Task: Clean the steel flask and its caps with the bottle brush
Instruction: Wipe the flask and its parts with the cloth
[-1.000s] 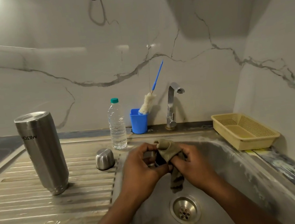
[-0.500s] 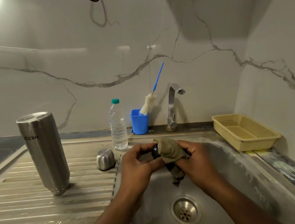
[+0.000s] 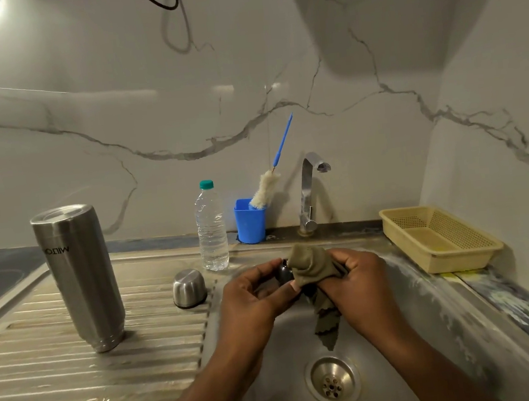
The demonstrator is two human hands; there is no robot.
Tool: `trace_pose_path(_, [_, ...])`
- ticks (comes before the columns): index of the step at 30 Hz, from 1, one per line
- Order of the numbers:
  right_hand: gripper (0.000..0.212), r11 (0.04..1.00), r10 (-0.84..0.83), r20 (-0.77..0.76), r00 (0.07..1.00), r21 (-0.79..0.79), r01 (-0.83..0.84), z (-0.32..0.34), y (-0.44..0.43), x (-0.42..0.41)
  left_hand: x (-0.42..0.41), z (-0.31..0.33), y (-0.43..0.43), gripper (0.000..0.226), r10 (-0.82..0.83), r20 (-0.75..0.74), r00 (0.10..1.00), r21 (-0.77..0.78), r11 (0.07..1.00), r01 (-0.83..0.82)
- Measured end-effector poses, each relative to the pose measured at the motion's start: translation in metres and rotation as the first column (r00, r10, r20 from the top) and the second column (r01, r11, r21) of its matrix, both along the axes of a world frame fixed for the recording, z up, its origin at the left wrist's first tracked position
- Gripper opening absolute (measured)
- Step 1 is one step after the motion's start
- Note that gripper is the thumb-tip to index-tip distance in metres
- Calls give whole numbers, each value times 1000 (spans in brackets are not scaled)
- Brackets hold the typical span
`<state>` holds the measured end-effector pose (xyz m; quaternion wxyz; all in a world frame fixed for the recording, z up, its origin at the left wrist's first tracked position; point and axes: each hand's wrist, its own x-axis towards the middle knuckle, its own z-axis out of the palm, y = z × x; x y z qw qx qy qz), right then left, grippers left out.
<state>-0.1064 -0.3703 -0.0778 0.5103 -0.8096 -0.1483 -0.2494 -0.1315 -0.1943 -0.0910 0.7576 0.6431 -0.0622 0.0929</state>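
The steel flask [image 3: 80, 277] stands upside down on the ribbed drainboard at the left. A steel cup cap [image 3: 188, 288] sits mouth down beside the sink's left rim. Over the basin my left hand [image 3: 254, 297] grips a small dark inner cap [image 3: 284, 273]. My right hand [image 3: 356, 283] pinches an olive cloth [image 3: 310, 264] pressed over that cap, its tail hanging down. The bottle brush [image 3: 269, 183], white head and blue handle, leans in a blue cup [image 3: 249, 221] at the back.
A clear water bottle [image 3: 211, 229] stands by the blue cup. The tap [image 3: 308, 192] rises behind the steel sink [image 3: 408, 286], whose drain [image 3: 332, 382] lies below my hands. A yellow plastic basket [image 3: 438, 236] sits at the right rim. Marble walls close the back and right.
The cloth and my right hand have shifted slightly around the dark cap, turning over it. My left hand keeps its hold. Flask, cup cap and brush have stayed put.
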Motion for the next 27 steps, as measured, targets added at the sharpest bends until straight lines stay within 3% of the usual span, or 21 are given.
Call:
trace_pose_path(3, [14,994,60,-15,998,90,-58,2,2,-2,4,1,1,43,-10,-14,1000,-57,998,9])
trace_pose_path(7, [17,945,291,-234,928,224,-240,0,7,-3,7,3,2,38,-176,-95,980,-300,944,140])
trace_pose_path(9, [20,937,336,-267,903,196,-291,-4,8,-2,8,4,3,36,-202,-119,972,-349,925,150])
trace_pose_path(12, [20,965,255,-182,950,107,-238,-5,4,-1,11,3,3,34,-231,-157,960,-415,898,148])
trace_pose_path(15, [12,983,121,-104,987,152,-104,-3,-1,2,14,1,1,33,-252,-171,952,-474,869,145])
trace_pose_path(18, [20,976,120,-110,987,195,-97,-2,1,1,13,2,1,34,-229,-143,963,-397,905,157])
trace_pose_path(21, [16,958,225,-253,941,233,-166,-2,11,-5,12,1,1,36,-145,-79,986,-215,969,125])
trace_pose_path(23, [15,948,276,-305,911,244,-206,-5,15,-6,12,0,1,36,-83,-42,996,-186,980,73])
trace_pose_path(27, [15,963,200,-212,957,223,-152,-3,11,-2,11,0,1,38,-44,-17,999,-139,989,41])
